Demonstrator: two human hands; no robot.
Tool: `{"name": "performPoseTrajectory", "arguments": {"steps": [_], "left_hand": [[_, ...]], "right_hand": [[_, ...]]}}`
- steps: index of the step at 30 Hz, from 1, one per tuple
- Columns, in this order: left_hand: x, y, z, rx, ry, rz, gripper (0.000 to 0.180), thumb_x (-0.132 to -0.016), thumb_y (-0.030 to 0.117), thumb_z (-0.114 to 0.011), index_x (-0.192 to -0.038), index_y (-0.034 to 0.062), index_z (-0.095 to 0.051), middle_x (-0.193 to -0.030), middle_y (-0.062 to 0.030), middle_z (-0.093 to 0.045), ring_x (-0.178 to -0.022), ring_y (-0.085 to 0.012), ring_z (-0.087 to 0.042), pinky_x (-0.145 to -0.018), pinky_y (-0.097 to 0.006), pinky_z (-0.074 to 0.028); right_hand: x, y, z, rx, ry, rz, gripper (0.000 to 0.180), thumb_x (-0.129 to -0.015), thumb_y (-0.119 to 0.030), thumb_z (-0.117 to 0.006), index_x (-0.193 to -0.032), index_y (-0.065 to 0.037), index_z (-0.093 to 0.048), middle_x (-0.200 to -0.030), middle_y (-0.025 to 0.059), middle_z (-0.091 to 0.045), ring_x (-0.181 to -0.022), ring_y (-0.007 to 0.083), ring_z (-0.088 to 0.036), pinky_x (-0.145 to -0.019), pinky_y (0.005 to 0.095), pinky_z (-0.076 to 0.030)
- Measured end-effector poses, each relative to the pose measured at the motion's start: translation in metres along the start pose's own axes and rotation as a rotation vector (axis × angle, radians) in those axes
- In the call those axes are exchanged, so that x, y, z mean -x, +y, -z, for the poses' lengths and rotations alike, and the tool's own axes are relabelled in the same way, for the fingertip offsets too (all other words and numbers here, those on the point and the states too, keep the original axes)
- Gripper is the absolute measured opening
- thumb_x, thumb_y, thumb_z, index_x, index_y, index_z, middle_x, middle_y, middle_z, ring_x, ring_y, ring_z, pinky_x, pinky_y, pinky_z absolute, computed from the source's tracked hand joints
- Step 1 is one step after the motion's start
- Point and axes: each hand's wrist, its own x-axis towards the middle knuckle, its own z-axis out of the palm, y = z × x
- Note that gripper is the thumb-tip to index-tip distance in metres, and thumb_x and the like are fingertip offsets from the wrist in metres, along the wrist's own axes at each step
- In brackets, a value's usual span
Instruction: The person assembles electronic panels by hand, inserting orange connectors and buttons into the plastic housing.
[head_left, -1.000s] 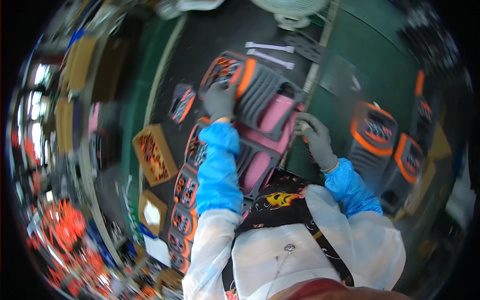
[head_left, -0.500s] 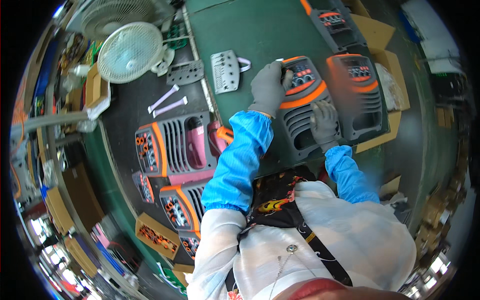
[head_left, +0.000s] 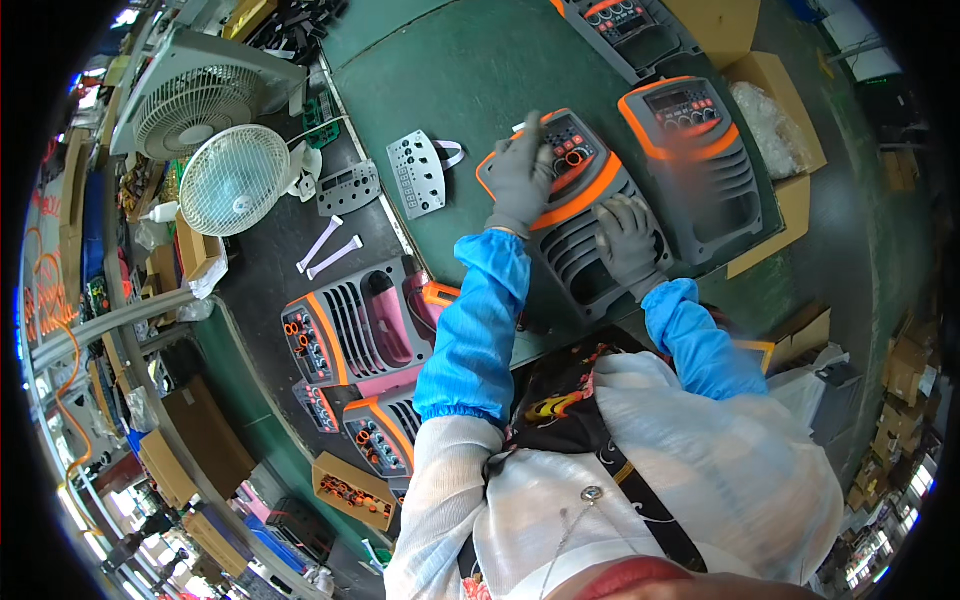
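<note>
A grey-and-orange front housing (head_left: 590, 185) lies on the green table in front of me, its control panel with knobs at the far end and vent slats nearer. My left hand (head_left: 522, 182), in a grey glove, rests over the left edge of the control panel, index finger stretched out, the others partly bent. A small white piece (head_left: 518, 127) shows by that fingertip. My right hand (head_left: 628, 240), also gloved, lies across the slats with its fingers spread. Left of the housing sits a light grey perforated panel (head_left: 417, 174) with a pale ribbon cable (head_left: 450, 153).
Similar housings stand to the right (head_left: 690, 165), far right (head_left: 632, 35) and left (head_left: 350, 325). Two white-ended strips (head_left: 328, 245), a dark grey panel (head_left: 348, 188) and a fan (head_left: 235, 180) are at left. Cardboard boxes (head_left: 355, 490) stand about.
The view has shifted and turned slightly. My left hand's index finger now points up along the panel edge instead of curling over it. My right hand stays on the slats.
</note>
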Motion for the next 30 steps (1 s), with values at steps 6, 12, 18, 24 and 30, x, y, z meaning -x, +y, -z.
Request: {"name": "performPoseTrajectory", "arguments": {"steps": [6,12,18,24,30], "left_hand": [[0.002,-0.002,0.04,1.105,0.264,0.592,0.05,-0.097,0.032,-0.047,-0.135,0.0007,-0.038,-0.095,-0.0122,-0.062,-0.072,-0.011,-0.052,-0.064,-0.024,-0.043],[0.021,-0.011,0.046,1.07,0.174,0.62,0.05,-0.094,0.027,-0.055,-0.132,-0.0017,-0.041,-0.088,-0.0072,-0.058,-0.076,-0.0124,-0.052,-0.069,-0.024,-0.045],[0.01,0.013,0.025,0.566,-0.122,0.465,0.051,-0.09,0.028,-0.06,-0.129,-0.0018,-0.049,-0.112,-0.0147,-0.062,-0.094,-0.018,-0.061,-0.082,-0.028,-0.048],[0.037,-0.005,0.069,0.985,0.152,0.711,0.035,-0.097,0.038,-0.048,-0.102,0.0063,-0.061,-0.08,-0.0002,-0.059,-0.072,-0.0111,-0.055,-0.061,-0.027,-0.045],[0.131,-0.021,0.136,0.86,0.331,0.942,0.031,-0.093,0.026,-0.051,-0.113,0.0052,-0.063,-0.083,-0.0032,-0.064,-0.053,-0.0054,-0.045,-0.045,-0.021,-0.035]], "right_hand": [[0.001,0.002,0.0,-0.022,-0.017,-0.009,0.033,-0.079,-0.02,-0.055,-0.11,-0.007,-0.057,-0.107,0.0098,-0.054,-0.108,0.0283,-0.05,-0.099,0.046,-0.036],[0.002,0.001,0.005,-0.001,-0.02,-0.013,0.033,-0.079,-0.021,-0.055,-0.109,-0.007,-0.058,-0.107,0.0094,-0.054,-0.109,0.0279,-0.05,-0.099,0.0461,-0.035],[0.002,0.007,0.004,0.001,-0.006,-0.015,0.034,-0.078,-0.02,-0.056,-0.109,-0.008,-0.058,-0.109,0.009,-0.054,-0.109,0.028,-0.05,-0.099,0.0465,-0.035],[-0.011,-0.009,0.003,-0.069,-0.046,0.061,0.037,-0.076,-0.014,-0.058,-0.112,-0.007,-0.056,-0.114,0.0116,-0.054,-0.111,0.0306,-0.049,-0.098,0.0468,-0.036],[0.004,-0.003,0.004,0.017,-0.082,0.069,0.037,-0.086,-0.021,-0.052,-0.118,-0.002,-0.053,-0.117,0.0183,-0.055,-0.113,0.0353,-0.048,-0.099,0.0472,-0.035]]}}
